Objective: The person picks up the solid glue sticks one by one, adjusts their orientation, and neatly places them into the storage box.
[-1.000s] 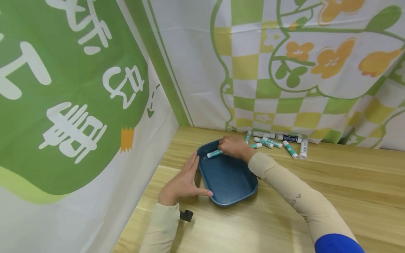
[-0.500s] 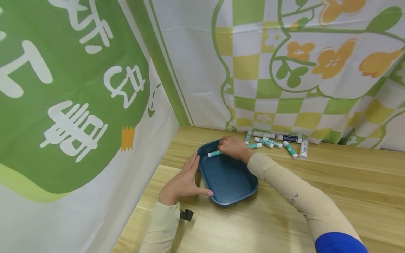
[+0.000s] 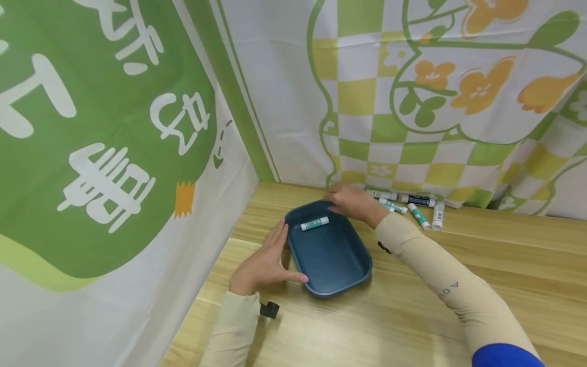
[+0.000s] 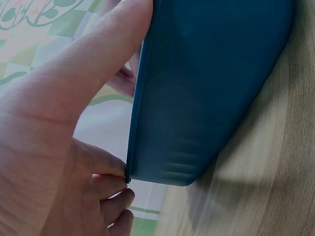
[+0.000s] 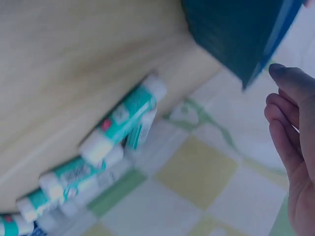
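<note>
A dark blue tray (image 3: 330, 260) stands on the wooden table, and one green-and-white glue stick (image 3: 315, 223) lies inside near its far left corner. My left hand (image 3: 263, 262) touches the tray's left side, thumb and fingers spread along the rim; the left wrist view shows them against the tray wall (image 4: 197, 93). My right hand (image 3: 355, 203) is over the tray's far right corner, holding nothing. The right wrist view shows my right hand (image 5: 295, 128) with loosely bent fingers beside the tray (image 5: 236, 34), and several glue sticks (image 5: 123, 118) on the table.
Glue sticks, some green, some white and one dark blue (image 3: 419, 200), lie along the table's back edge, right of the tray. A patterned cloth (image 3: 357, 97) hangs behind them, and a green-and-white cloth (image 3: 137, 168) hangs on the left.
My right hand has let go of the glue stick in the tray and moved up and to the right. My left hand stays at the tray's side.
</note>
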`<action>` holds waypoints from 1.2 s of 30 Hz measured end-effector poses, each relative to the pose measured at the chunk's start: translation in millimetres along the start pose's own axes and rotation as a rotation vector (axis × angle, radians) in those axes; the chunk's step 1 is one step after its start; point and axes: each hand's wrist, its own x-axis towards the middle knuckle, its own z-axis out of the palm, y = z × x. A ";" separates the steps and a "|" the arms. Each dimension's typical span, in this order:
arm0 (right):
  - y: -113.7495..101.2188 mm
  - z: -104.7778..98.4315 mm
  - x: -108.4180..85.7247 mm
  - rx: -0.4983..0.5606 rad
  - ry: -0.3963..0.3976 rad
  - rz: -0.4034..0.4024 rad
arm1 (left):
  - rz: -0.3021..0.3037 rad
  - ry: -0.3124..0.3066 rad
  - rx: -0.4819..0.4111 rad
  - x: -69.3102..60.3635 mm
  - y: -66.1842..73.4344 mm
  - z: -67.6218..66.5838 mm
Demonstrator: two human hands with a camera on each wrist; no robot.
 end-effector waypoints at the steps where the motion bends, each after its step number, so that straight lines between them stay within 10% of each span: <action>1: 3.0 -4.6 -3.3 0.011 -0.015 0.023 | -0.001 -0.001 0.000 0.1 -0.2 0.1; 12: 38.2 -17.8 -48.0 0.086 -0.091 0.156 | -0.023 -0.006 -0.008 1.0 -1.4 0.7; 36: 47.8 40.4 -88.1 0.122 -0.039 0.258 | -0.006 0.003 -0.004 0.3 0.4 0.5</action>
